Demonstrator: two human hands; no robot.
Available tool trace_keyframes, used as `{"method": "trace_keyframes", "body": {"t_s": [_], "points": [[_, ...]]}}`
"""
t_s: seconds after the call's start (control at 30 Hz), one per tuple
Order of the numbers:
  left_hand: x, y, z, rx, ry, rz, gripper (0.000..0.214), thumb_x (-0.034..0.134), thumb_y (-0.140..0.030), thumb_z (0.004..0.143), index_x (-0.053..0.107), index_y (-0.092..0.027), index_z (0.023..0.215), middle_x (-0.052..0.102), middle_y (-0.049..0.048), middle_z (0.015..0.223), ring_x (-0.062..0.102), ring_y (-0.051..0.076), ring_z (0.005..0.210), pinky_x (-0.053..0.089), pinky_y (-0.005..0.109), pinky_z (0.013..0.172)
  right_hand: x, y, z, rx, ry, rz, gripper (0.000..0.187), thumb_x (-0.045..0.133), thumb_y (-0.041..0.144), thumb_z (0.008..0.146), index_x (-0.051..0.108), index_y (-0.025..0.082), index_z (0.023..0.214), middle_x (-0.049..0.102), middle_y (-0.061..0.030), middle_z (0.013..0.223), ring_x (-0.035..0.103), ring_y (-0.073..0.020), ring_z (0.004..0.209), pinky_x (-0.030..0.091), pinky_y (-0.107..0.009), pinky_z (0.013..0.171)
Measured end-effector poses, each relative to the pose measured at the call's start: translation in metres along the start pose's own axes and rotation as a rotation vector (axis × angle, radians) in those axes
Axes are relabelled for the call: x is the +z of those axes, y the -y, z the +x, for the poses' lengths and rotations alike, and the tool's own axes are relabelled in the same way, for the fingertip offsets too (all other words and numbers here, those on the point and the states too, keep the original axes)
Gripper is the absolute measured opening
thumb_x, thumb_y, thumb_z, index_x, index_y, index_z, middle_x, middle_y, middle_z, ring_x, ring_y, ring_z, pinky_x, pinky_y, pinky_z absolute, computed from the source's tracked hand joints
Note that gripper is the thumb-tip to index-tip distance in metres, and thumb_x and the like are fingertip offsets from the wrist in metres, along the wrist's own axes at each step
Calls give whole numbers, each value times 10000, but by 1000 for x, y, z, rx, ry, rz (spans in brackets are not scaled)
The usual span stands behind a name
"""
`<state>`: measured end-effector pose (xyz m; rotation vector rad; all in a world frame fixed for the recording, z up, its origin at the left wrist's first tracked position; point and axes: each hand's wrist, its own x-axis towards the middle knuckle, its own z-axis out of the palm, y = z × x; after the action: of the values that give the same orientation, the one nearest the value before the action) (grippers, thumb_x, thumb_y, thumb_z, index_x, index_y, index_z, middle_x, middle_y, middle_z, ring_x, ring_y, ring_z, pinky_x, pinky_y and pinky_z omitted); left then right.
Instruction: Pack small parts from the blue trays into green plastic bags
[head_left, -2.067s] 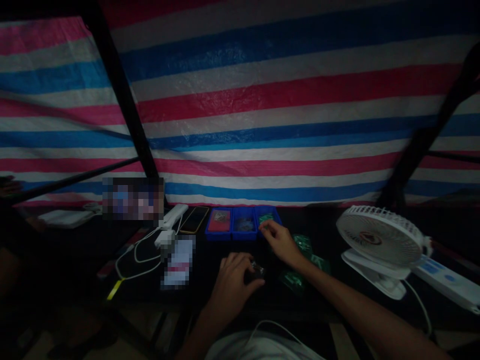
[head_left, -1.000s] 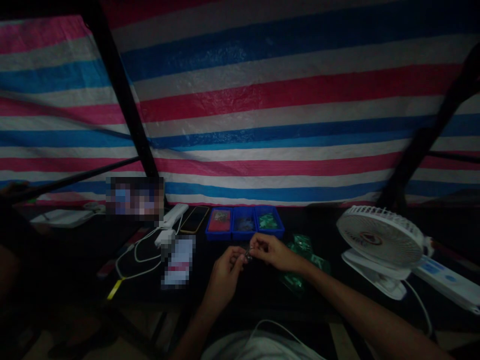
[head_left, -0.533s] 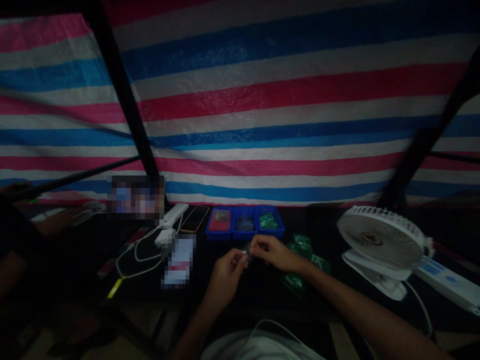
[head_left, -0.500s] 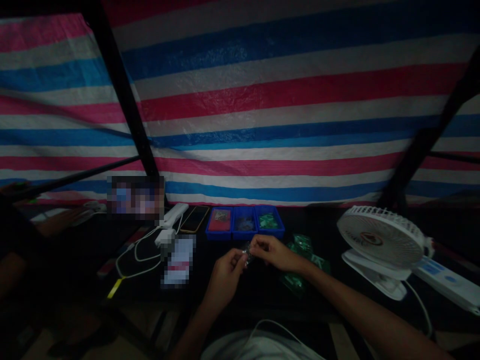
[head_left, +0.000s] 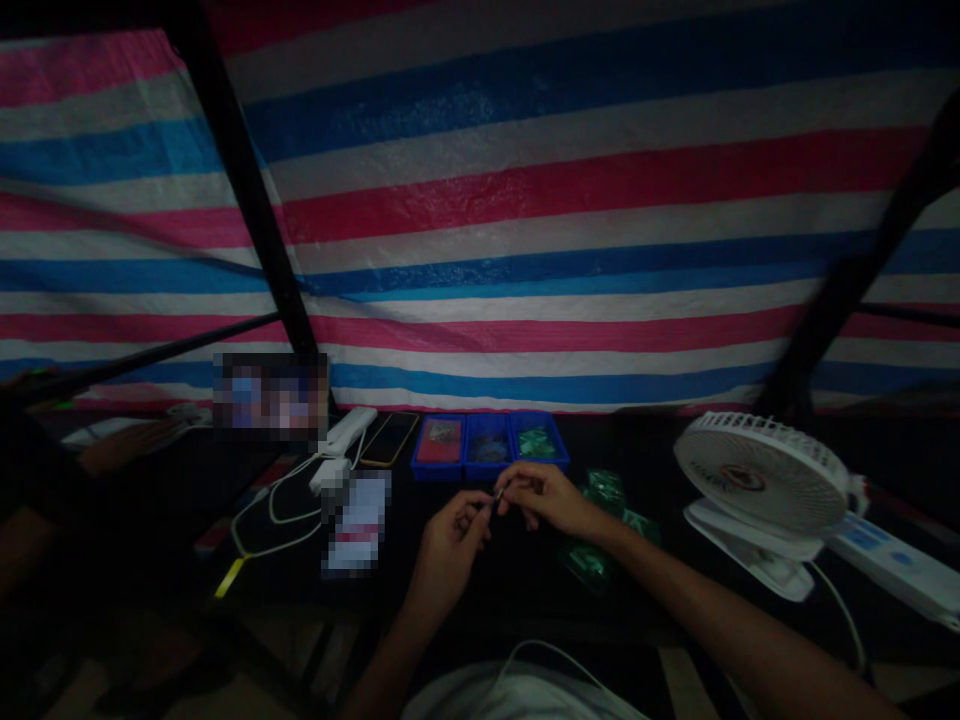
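Note:
In the head view my left hand and my right hand meet over the dark table. Both are closed in a pinch, fingertips almost touching. Between them is a small, thin piece, too dark and small to name. Just beyond my hands stand three blue bins in a row. The left bin holds something red with small pale pieces on top, the middle bin bluish clear pieces, the right bin green and white packets. Several green shiny packets lie under and beside my right forearm.
A white clip fan stands at the right, near a white power strip. Left of the bins lie a phone, a white charger with cables and a blurred-out sheet. Another person's arm rests at far left.
The shiny clear item between my fingers looked larger half a second ago; now only a thin piece shows. My right hand has shifted slightly up, its lower fingers more spread.

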<state>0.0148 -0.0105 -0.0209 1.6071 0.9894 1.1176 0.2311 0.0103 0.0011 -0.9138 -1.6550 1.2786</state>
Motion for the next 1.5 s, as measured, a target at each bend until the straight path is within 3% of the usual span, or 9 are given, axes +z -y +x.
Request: {"method": "trace_keyframes", "body": {"t_s": [0.17, 0.37, 0.57, 0.8, 1.0, 1.2, 1.37, 1.5], "points": [[1, -2, 0, 30, -49, 7, 259, 660, -373, 932, 752, -185, 1085, 775, 72, 991, 702, 196, 857, 521, 274, 740, 0, 3, 0, -45, -38, -56, 400, 681, 553, 936, 739, 163, 995, 729, -31, 878, 538, -65, 464, 417, -198, 458], [-1, 1, 0, 23, -60, 14, 297, 610, -403, 969, 752, -193, 1125, 785, 95, 1058, 721, 220, 895, 541, 296, 753, 0, 3, 0, -35, -44, -95, 367, 785, 522, 868, 719, 176, 972, 655, 19, 753, 518, -77, 501, 423, -197, 474], [1, 4, 0, 26, -62, 29, 241, 656, -396, 947, 696, -189, 1064, 732, 60, 976, 682, 193, 855, 508, 266, 715, 1, -1, 1, -42, -34, -93, 363, 832, 499, 832, 685, 181, 928, 597, 42, 728, 479, -76, 545, 457, -178, 481], [1, 12, 0, 31, -67, -18, 355, 660, -330, 926, 563, -200, 1242, 664, 8, 909, 615, 152, 752, 482, 259, 698, -2, -9, 3, -1, -10, -4, 524, 880, 464, 795, 638, 227, 1196, 626, 44, 817, 546, -92, 613, 461, -161, 484], [2, 1, -1, 33, -19, 42, 284, 635, -445, 953, 716, -173, 977, 653, 17, 814, 582, 155, 707, 444, 255, 651, 0, -2, 0, -20, -34, -83, 357, 811, 508, 858, 685, 179, 918, 558, 46, 715, 490, -87, 572, 427, -187, 503], [1, -2, -2, -13, 8, 27, 359, 633, -508, 957, 728, -165, 1010, 549, -38, 635, 510, 125, 563, 364, 223, 540, -1, -1, 0, -48, -45, -134, 331, 784, 494, 889, 714, 173, 929, 494, 72, 617, 457, -78, 509, 353, -190, 484], [0, 2, -1, -7, 17, -1, 355, 635, -494, 960, 742, -166, 1045, 677, 20, 769, 606, 150, 649, 460, 244, 609, -1, -2, 0, -1, -6, -41, 365, 715, 529, 930, 688, 167, 970, 699, -4, 735, 531, -90, 502, 420, -198, 481], [-1, 4, 0, 25, -1, 30, 308, 631, -445, 967, 768, -189, 1069, 762, 61, 950, 670, 175, 756, 511, 279, 717, -2, -2, 0, -69, -3, -40, 337, 667, 493, 974, 714, 159, 987, 737, -36, 866, 541, -74, 504, 441, -199, 492]]}}
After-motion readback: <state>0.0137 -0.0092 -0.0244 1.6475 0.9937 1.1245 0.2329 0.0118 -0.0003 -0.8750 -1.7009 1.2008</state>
